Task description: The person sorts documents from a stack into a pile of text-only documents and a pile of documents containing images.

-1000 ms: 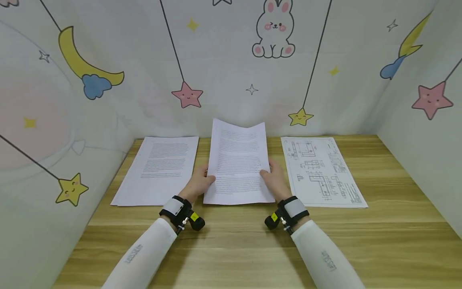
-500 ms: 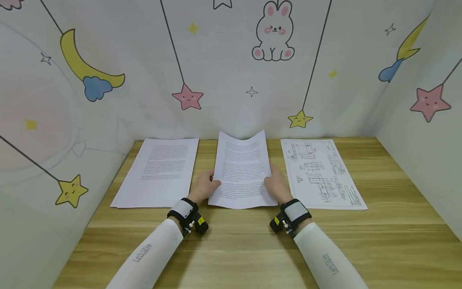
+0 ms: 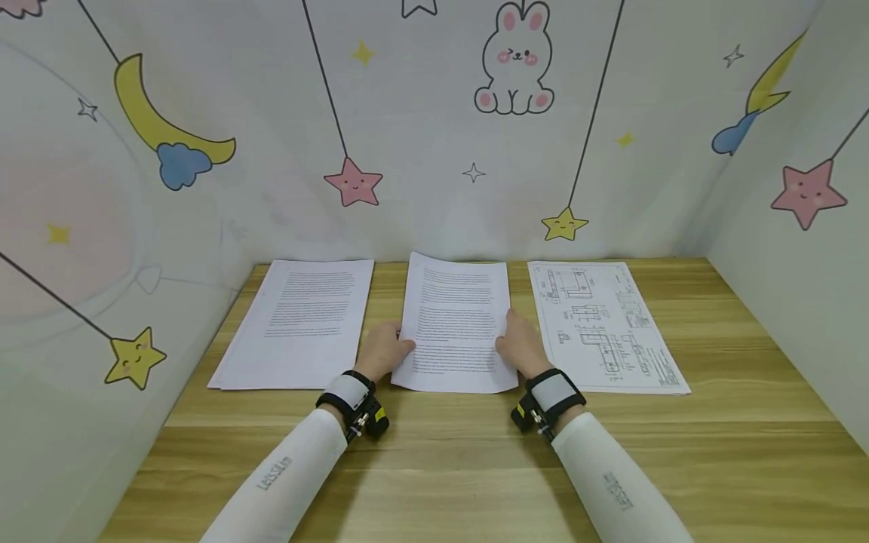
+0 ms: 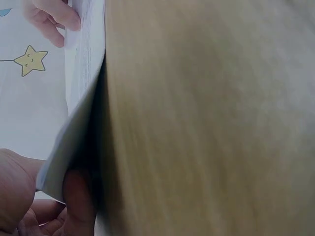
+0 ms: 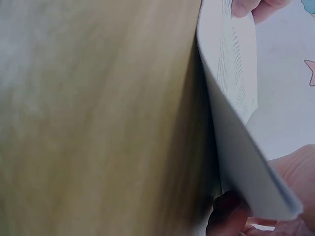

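A stack of printed paper (image 3: 456,324) lies low over the middle of the table, text side up. My left hand (image 3: 384,351) pinches its left edge, thumb on top. On the opposite edge my right hand (image 3: 523,345) grips it the same way. In the left wrist view the paper's side (image 4: 74,132) curves up from the wood, with fingers (image 4: 78,201) tucked beneath. The right wrist view shows the near corner (image 5: 256,182) of the stack raised between thumb and fingers, while its middle stays close to the table.
To the left lies another pile of printed text pages (image 3: 299,324), slightly fanned. At the right is a pile topped by a technical drawing (image 3: 604,324). Behind the wooden table (image 3: 448,467) rises a white curtain (image 3: 434,128) with cartoon prints.
Both hands have lowered the stack and shifted it slightly right and nearer. Its far edge, tall and bent before, has dropped flatter onto the table area. The side piles have not moved.
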`<state>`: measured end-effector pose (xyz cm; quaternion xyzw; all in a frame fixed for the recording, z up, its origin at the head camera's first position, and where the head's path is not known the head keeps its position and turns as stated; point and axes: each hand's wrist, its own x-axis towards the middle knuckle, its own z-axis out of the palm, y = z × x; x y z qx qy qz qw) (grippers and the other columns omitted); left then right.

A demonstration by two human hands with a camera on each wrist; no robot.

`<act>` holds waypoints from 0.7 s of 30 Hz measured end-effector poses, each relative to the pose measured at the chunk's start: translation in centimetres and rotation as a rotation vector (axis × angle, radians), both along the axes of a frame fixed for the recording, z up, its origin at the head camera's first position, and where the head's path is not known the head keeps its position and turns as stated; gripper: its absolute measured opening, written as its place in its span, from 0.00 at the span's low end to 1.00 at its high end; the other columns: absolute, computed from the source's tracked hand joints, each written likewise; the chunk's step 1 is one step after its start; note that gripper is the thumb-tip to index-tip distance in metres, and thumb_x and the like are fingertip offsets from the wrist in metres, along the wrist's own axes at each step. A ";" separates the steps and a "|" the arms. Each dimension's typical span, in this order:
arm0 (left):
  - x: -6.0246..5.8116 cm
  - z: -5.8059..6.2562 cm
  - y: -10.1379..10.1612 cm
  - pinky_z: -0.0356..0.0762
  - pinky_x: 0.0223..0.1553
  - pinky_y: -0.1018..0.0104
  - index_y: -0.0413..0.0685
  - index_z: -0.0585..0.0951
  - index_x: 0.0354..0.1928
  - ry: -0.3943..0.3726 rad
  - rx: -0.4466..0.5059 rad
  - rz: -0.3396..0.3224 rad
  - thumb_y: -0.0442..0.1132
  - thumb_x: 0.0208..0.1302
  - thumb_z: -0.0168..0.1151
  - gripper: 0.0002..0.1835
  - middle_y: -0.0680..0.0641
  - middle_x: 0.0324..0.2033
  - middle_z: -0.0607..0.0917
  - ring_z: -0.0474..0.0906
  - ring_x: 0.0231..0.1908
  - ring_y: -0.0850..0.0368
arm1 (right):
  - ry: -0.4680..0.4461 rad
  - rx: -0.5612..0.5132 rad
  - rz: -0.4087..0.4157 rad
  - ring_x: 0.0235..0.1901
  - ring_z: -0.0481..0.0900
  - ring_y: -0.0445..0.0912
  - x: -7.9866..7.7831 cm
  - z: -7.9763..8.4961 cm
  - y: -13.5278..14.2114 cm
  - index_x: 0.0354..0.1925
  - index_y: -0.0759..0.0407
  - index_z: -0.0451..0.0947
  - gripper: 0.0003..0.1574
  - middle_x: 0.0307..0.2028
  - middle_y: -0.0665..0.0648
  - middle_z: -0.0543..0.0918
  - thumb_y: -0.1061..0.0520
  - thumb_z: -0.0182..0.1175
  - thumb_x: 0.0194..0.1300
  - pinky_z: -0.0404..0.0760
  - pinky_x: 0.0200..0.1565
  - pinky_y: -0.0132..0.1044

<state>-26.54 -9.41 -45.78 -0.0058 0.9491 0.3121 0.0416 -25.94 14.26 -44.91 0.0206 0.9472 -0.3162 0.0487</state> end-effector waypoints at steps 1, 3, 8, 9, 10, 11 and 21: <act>0.1 0.1 0.0 0.80 0.44 0.53 0.36 0.79 0.50 0.009 -0.019 0.001 0.38 0.59 0.60 0.18 0.38 0.47 0.84 0.81 0.43 0.47 | 0.000 0.014 0.004 0.51 0.75 0.61 0.0 0.0 0.0 0.66 0.76 0.52 0.39 0.61 0.76 0.67 0.66 0.51 0.59 0.77 0.49 0.52; 0.3 0.2 0.1 0.80 0.44 0.52 0.35 0.80 0.49 0.025 -0.058 0.000 0.39 0.59 0.61 0.18 0.37 0.46 0.84 0.81 0.44 0.46 | 0.000 0.039 0.004 0.46 0.76 0.60 -0.1 0.0 0.0 0.65 0.77 0.55 0.37 0.60 0.76 0.69 0.66 0.52 0.59 0.79 0.43 0.48; 0.5 0.3 0.2 0.79 0.33 0.57 0.38 0.82 0.42 0.057 -0.133 0.013 0.42 0.57 0.63 0.16 0.40 0.38 0.87 0.81 0.32 0.51 | 0.021 0.108 0.004 0.32 0.77 0.55 -0.2 0.2 0.1 0.57 0.77 0.67 0.29 0.46 0.72 0.79 0.65 0.54 0.57 0.73 0.24 0.37; 0.4 0.3 0.2 0.77 0.31 0.59 0.38 0.82 0.42 0.059 -0.144 0.018 0.43 0.57 0.63 0.15 0.41 0.36 0.87 0.80 0.30 0.52 | 0.028 0.125 0.003 0.30 0.77 0.54 -0.2 0.2 0.1 0.54 0.77 0.69 0.27 0.42 0.71 0.80 0.64 0.55 0.57 0.71 0.22 0.36; 0.4 0.3 0.2 0.76 0.29 0.60 0.39 0.82 0.41 0.058 -0.151 0.023 0.43 0.57 0.63 0.15 0.41 0.35 0.87 0.79 0.29 0.52 | 0.033 0.142 0.002 0.27 0.76 0.53 -0.2 0.2 0.2 0.52 0.76 0.71 0.25 0.39 0.69 0.80 0.64 0.55 0.57 0.69 0.20 0.35; 0.4 0.3 0.2 0.75 0.28 0.61 0.39 0.83 0.40 0.055 -0.159 0.027 0.44 0.57 0.63 0.15 0.41 0.34 0.87 0.78 0.28 0.53 | 0.038 0.157 0.001 0.25 0.76 0.52 -0.3 0.2 0.2 0.50 0.75 0.72 0.23 0.37 0.68 0.80 0.63 0.55 0.57 0.68 0.18 0.35; 0.5 0.6 0.1 0.69 0.21 0.64 0.39 0.83 0.39 0.047 -0.231 0.036 0.46 0.55 0.63 0.17 0.42 0.33 0.85 0.75 0.27 0.52 | 0.056 0.263 0.018 0.26 0.75 0.54 0.1 0.1 0.4 0.43 0.67 0.80 0.17 0.39 0.66 0.78 0.59 0.57 0.58 0.69 0.19 0.39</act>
